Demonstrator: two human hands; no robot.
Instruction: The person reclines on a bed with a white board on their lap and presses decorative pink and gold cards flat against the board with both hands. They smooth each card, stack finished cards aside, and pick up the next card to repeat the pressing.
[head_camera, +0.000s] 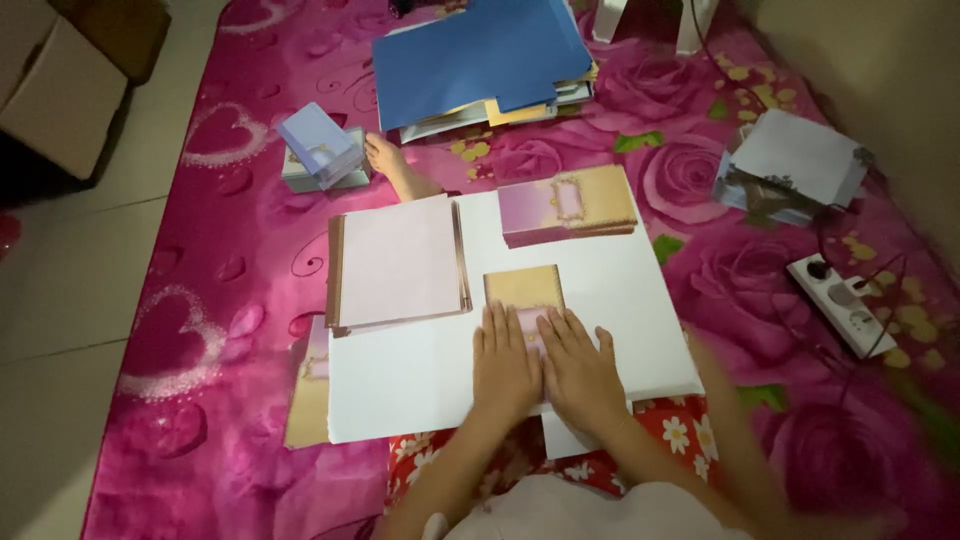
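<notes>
Hands — our left hand (505, 372) and right hand (582, 375) — press the gold-and-pink card (525, 296) flat on the white board (640, 290), fingers together; next probably needs firm, even creasing.

Bare white board (420, 375) leftward; pink sheets (398, 262), card stack (566, 205) ahead

left hand (505, 368), right hand (580, 372), apparently pressing gold-edged card (524, 292), white board (420, 375)

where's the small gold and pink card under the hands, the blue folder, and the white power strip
small gold and pink card (523, 288): head view, on its gold upper part above the fingers
blue folder (480, 55): head view, middle of its blue cover
white power strip (843, 305): head view, middle of its top face
</notes>
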